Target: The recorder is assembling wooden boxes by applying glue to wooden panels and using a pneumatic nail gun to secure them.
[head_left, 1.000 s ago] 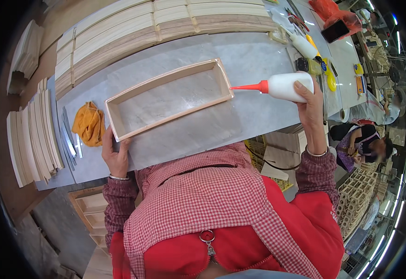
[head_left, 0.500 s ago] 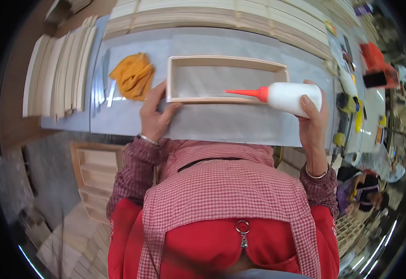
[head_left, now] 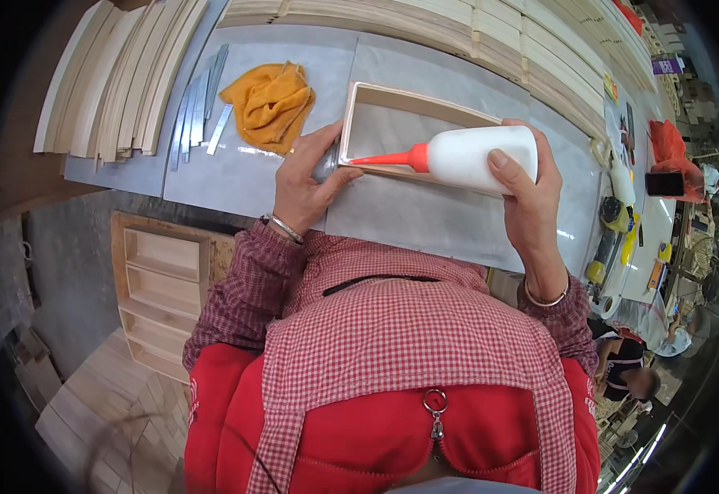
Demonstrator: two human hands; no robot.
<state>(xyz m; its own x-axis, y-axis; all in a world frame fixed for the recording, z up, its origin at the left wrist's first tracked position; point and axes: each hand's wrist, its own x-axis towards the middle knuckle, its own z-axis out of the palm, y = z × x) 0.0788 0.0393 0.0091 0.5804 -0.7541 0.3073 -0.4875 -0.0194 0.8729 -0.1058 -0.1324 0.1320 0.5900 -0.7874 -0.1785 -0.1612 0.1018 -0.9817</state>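
A rectangular wooden frame point(head_left: 425, 100) stands on the grey table with the tabletop showing inside it. My left hand point(head_left: 306, 181) grips its near left corner, thumb on the near side and fingers at the left end. My right hand point(head_left: 532, 189) is wrapped round a white squeeze bottle point(head_left: 470, 156) with a long red nozzle. The bottle lies nearly level above the frame's near side, hiding part of it. Its nozzle tip is at the near left corner, close to my left thumb; whether it touches the wood I cannot tell.
An orange cloth point(head_left: 269, 107) lies left of the frame, beside thin metal strips point(head_left: 199, 107). Wooden boards point(head_left: 120, 82) stand in a row at far left; more boards point(head_left: 458, 25) are stacked along the back. Yellow-handled tools point(head_left: 614, 214) lie at right. Wooden boxes point(head_left: 162, 288) stand below, left.
The bottle's nozzle has moved left along the near side to the frame's left corner. My left hand keeps its grip there. The whole view has shifted and turned somewhat.
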